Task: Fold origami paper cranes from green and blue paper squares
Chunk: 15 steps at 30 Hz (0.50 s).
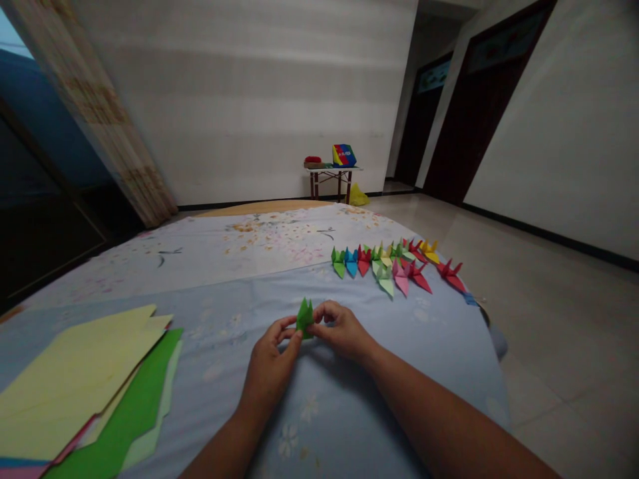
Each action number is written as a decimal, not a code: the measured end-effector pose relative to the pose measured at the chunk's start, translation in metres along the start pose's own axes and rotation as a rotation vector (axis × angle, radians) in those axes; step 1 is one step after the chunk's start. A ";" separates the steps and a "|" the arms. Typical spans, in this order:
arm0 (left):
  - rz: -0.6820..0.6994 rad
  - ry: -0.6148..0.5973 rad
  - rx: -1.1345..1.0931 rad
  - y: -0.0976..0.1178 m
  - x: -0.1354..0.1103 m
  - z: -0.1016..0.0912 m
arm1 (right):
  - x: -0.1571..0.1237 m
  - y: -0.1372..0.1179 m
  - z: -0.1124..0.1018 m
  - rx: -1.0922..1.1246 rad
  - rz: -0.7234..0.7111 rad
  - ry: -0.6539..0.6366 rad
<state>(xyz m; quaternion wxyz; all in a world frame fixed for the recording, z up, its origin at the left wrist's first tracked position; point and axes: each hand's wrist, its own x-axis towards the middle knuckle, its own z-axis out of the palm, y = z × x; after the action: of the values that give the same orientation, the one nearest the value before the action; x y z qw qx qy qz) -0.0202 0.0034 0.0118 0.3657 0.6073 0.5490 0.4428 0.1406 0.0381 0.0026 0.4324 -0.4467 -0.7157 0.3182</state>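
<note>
White lettering, on multicoloured box (344, 156), illegible

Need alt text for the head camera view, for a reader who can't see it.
A person's left hand and right hand hold a small folded green paper above a pale blue tablecloth. Colourful paper birds sit grouped farther back on the right; a pile of coloured paper sheets lies at left.

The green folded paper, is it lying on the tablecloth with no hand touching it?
No, the left hand and the right hand both grip the green folded paper with their fingers.
</note>
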 end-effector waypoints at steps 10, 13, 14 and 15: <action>-0.125 -0.017 -0.184 -0.003 0.005 -0.001 | -0.002 0.000 -0.003 -0.037 -0.242 -0.023; -0.143 -0.031 -0.180 -0.002 0.006 -0.003 | -0.003 0.001 -0.003 -0.014 -0.246 -0.059; -0.145 -0.030 -0.175 -0.001 0.007 -0.004 | -0.003 0.002 -0.003 -0.004 -0.243 -0.074; -0.146 -0.025 -0.170 -0.001 0.007 -0.004 | -0.003 0.003 -0.003 0.000 -0.240 -0.089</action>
<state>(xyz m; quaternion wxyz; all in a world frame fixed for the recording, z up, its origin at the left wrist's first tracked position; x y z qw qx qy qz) -0.0246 0.0105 0.0136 0.4539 0.5379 0.5476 0.4525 0.1451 0.0370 0.0005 0.4352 -0.3433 -0.7825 0.2836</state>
